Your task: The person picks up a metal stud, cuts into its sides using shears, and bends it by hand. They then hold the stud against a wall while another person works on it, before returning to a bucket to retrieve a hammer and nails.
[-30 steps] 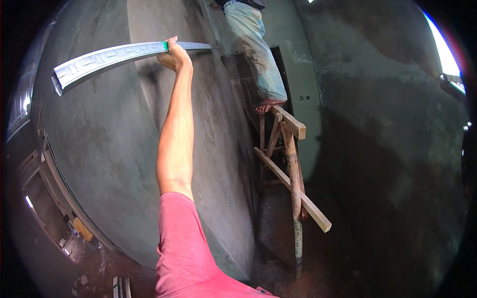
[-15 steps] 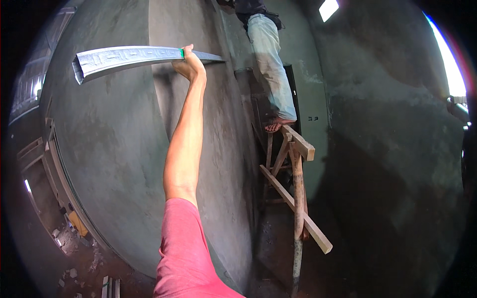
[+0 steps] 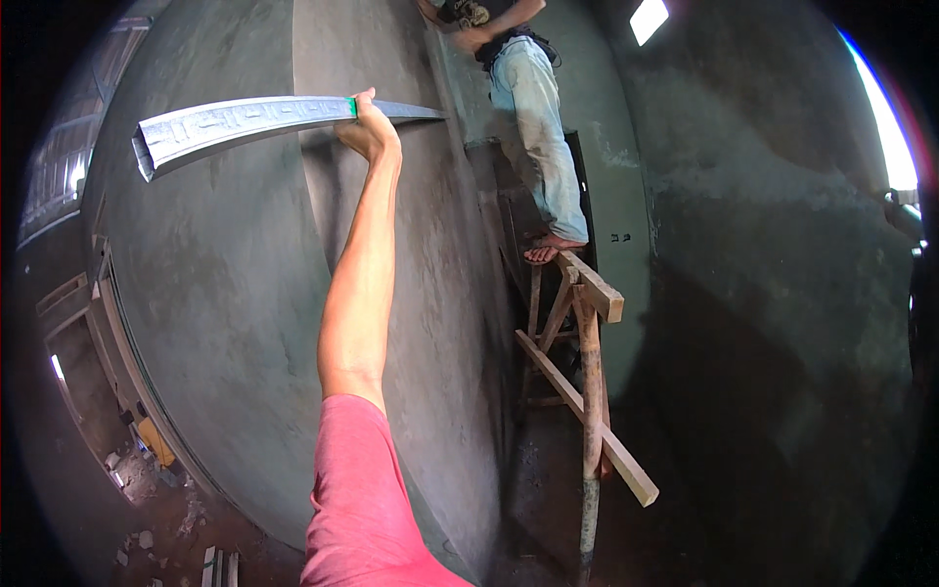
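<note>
Grey, freshly plastered walls [image 3: 225, 293] curve around a dim unfinished room. One raised arm in a pink sleeve [image 3: 362, 499] reaches up, and its hand [image 3: 370, 129] is clenched around a long metal straightedge [image 3: 245, 122], held flat against the plaster; the bar runs out well to the left of the hand and a little to its right. Which hand this is cannot be told; the other is out of sight. To the right of the hand, another person [image 3: 528, 127] stands barefoot on a wooden trestle [image 3: 582, 352].

A building site, indoors: the raised hand [image 3: 370, 132] is set against a bare grey plastered wall [image 3: 225, 293]. To its right stands a rough wooden trestle [image 3: 577, 323]; rubble [image 3: 137, 470] litters the dirt floor far below-left.
</note>
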Motion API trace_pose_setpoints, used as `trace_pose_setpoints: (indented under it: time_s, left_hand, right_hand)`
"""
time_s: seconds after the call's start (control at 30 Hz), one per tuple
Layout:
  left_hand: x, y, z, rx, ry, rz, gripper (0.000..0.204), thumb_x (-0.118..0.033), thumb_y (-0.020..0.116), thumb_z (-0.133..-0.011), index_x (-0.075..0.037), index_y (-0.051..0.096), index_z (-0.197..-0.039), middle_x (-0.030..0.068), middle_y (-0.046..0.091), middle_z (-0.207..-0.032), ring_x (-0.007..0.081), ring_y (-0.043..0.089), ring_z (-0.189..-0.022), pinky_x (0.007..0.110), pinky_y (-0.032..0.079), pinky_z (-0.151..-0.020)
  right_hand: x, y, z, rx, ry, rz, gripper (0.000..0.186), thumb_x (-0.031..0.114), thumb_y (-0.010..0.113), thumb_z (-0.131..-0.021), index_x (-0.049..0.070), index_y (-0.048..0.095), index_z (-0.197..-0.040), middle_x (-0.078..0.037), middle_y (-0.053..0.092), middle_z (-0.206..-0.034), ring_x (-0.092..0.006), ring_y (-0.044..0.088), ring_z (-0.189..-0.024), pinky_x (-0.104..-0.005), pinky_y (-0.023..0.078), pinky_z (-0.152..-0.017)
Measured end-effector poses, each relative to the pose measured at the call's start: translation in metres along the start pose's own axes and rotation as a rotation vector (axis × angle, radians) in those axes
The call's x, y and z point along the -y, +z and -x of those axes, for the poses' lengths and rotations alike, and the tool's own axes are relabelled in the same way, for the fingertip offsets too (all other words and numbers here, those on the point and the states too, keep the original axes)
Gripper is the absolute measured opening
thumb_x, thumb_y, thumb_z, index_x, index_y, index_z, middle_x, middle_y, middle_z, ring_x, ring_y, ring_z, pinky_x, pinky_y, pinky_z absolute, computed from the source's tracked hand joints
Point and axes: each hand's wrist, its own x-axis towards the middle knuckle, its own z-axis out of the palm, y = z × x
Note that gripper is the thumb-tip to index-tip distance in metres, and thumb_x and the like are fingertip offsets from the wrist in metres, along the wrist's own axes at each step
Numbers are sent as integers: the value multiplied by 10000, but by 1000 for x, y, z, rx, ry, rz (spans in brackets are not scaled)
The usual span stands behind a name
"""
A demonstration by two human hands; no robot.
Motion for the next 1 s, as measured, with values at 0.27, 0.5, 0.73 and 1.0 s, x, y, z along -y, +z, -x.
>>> trace_pose_setpoints:
  time_s: [0.27, 0.5, 0.73, 1.0]
  left_hand:
    - [3, 11, 7, -31, -30, 60, 195, -123, 652, -753, 72, 651, -756, 96, 607, -737, 235, 575, -721, 383, 458, -739]
    - [0, 14, 10, -20, -57, 78, 208, -143, 632, -761, 50, 688, -813, 116, 627, -854, 239, 611, -758, 358, 519, -642]
    - [2, 15, 4, 6, -59, 96, 246, -163, 668, -749, 54, 706, -857, 158, 648, -974, 251, 654, -789, 345, 594, -549]
    - [108, -6, -25, 193, 127, -824, 526, -120, 860, -706, -41, 624, -1169, 159, 655, -1179, 290, 642, -1029, 486, 497, -933]
  right_hand:
    - [-2, -2, 3, -19, 21, -18, 467, 367, 710, -844, 51, 637, -1180, -186, 684, -1082, -333, 650, -1024, -448, 500, -872]
    - [-6, -3, 6, -41, 35, -32, 459, 355, 715, -841, 46, 641, -1173, -185, 682, -1088, -336, 646, -1028, -445, 499, -875]
    - [-21, -2, 22, -64, 62, -53, 452, 342, 719, -839, 41, 645, -1167, -183, 680, -1094, -339, 643, -1033, -443, 497, -878]
    - [-55, 4, 119, -224, 193, -145, 443, 327, 724, -836, 35, 649, -1160, -181, 678, -1102, -343, 638, -1039, -440, 495, -882]
